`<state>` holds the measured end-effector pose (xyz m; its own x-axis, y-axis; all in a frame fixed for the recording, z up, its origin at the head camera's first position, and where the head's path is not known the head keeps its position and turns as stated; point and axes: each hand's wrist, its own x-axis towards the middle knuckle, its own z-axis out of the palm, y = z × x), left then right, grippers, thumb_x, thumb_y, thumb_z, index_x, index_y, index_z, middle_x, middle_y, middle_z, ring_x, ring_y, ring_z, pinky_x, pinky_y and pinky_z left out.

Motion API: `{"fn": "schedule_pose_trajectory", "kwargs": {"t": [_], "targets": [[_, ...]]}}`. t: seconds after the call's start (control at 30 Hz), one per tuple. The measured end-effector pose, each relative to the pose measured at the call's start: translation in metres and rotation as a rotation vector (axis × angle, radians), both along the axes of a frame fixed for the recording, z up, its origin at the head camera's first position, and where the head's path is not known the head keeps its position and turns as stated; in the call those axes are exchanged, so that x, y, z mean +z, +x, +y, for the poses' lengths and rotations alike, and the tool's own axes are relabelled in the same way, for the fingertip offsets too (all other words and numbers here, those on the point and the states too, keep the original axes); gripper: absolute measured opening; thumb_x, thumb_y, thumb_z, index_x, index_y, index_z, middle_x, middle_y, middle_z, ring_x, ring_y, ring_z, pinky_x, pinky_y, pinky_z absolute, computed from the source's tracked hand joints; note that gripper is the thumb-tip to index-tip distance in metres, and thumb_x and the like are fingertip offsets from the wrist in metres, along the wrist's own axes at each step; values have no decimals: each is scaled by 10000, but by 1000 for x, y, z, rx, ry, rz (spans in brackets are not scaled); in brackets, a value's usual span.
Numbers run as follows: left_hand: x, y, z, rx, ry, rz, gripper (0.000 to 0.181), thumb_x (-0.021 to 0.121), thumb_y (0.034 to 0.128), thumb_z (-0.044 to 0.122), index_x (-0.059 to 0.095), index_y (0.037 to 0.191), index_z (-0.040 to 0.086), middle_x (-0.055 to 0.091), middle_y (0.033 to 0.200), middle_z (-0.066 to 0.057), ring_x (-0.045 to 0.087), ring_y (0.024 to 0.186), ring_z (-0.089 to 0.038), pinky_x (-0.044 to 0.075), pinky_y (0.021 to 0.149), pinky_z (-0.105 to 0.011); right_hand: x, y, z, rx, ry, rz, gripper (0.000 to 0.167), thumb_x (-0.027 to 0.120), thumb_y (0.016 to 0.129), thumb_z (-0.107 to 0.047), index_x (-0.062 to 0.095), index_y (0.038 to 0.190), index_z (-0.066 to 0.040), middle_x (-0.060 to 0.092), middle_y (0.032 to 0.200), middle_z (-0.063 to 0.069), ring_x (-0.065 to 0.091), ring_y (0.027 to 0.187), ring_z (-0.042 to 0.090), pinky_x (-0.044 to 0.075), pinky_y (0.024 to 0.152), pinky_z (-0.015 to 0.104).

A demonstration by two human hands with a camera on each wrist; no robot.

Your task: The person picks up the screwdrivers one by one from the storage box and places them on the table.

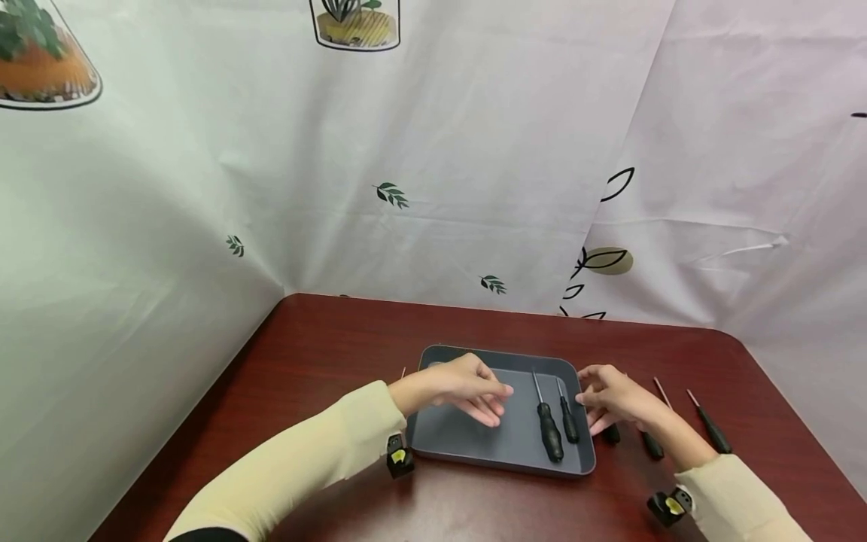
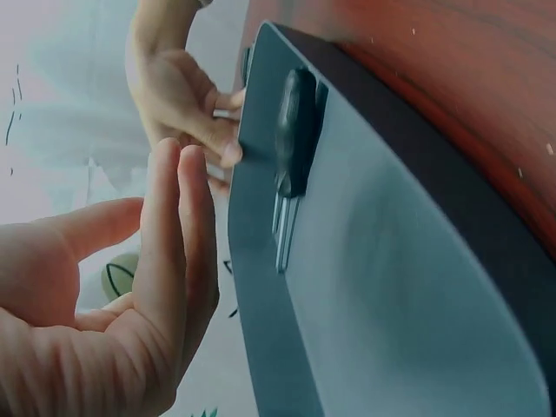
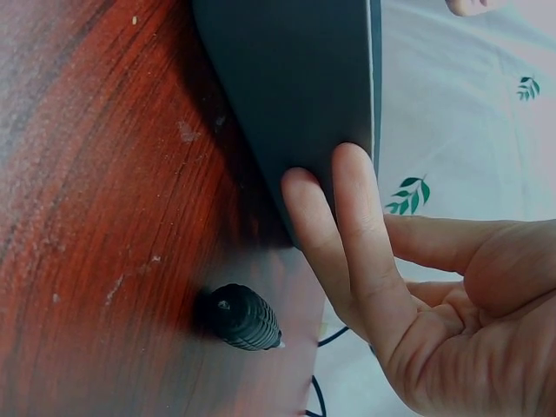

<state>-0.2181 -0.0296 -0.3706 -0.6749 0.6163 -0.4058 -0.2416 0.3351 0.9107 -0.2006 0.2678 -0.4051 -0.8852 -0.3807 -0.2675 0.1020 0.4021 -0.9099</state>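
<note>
Working off my feeds: gray, shallow rectangular tray with rounded corners (image 1: 500, 443) sits mid-bench, right of centre, on the dark red wood-grain bench (image 1: 366, 331). In its right half lie two tools side by side, tips to the far side: a large screwdriver with a black ribbed handle and metal shaft (image 1: 550, 433) and a slimmer black-handled screwdriver (image 1: 570, 423), nearer the right wall.

My left hand (image 1: 473, 388) hangs over the tray's left half, fingers loosely extended, nothing held. My right hand (image 1: 611, 397) is at the tray's right wall; right wrist view has two straight fingers (image 3: 358, 208) against the outside. Thumb is up by the rim; can't tell if it pinches.

Right of the tray, on the bench: a black-handled screwdriver mostly hidden by the right hand (image 1: 612, 434), another black-handled one partly behind the wrist (image 1: 653, 446), and a third farther right (image 1: 714, 430).

Risks, my judgement: a push from the right, with the left hand not bracing, could slide or skew the tray. Tilting it would likely roll the two round handles together. Right hand swinging back could knock the half-hidden screwdriver just beside it. Reaching blind under that wrist could mean grabbing a shaft, not a handle.
</note>
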Motion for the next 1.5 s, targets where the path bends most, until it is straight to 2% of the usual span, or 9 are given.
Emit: {"fn": "schedule_pose_trajectory", "kwargs": {"t": [0.2, 0.43, 0.7, 0.87, 1.1, 1.33, 1.5], "targets": [[-8, 4, 15, 42, 43, -52, 252, 653, 970, 82, 667, 1041, -160, 695, 779, -170, 690, 628, -176, 637, 673, -317, -1, 1, -1, 1, -4, 4, 549, 536, 991, 41, 220, 1375, 274, 586, 876, 192, 656, 617, 238, 631, 563, 434], [-15, 5, 29, 76, 50, -90, 326, 629, 997, 148, 654, 1066, -170, 701, 824, -202, 688, 630, -179, 638, 692, -324, 0, 1, 0, -18, 1, 6, 539, 535, 986, 51, 232, 1373, 273, 580, 891, 200, 648, 614, 224, 631, 556, 420], [-26, 11, 40, 119, 35, -130, 230, 645, 966, 51, 655, 1106, -130, 697, 810, -203, 720, 686, -236, 638, 709, -337, 2, 1, 0, -16, 12, 9, 542, 537, 988, 49, 231, 1371, 278, 583, 888, 201, 653, 613, 234, 630, 558, 429], [-31, 12, 44, 137, 26, -133, 180, 659, 947, 17, 682, 1068, -114, 690, 774, -180, 731, 714, -260, 638, 713, -346, 3, 2, -2, -14, 20, 15, 544, 539, 989, 43, 232, 1370, 278, 592, 895, 205, 658, 617, 242, 631, 563, 435], [-36, 13, 51, 121, 18, -131, 125, 666, 941, 21, 691, 1004, -84, 680, 751, -162, 736, 732, -271, 638, 709, -342, 4, 3, -4, -32, 22, 12, 530, 539, 989, 49, 240, 1368, 269, 595, 896, 209, 656, 613, 236, 631, 557, 426], [-41, 15, 63, 156, 14, -128, 93, 667, 937, 27, 687, 927, -63, 666, 717, -150, 722, 670, -231, 637, 695, -323, 3, 2, -3, -43, 33, 11, 527, 540, 988, 49, 246, 1369, 264, 603, 917, 224, 660, 615, 238, 631, 556, 422], [-43, 15, 69, 191, -6, -104, 138, 686, 938, 62, 696, 888, -67, 696, 782, -179, 727, 674, -239, 636, 666, -304, 1, 2, -3, -45, 30, 7, 530, 538, 989, 47, 242, 1372, 263, 592, 905, 212, 654, 612, 229, 631, 555, 418]]}}
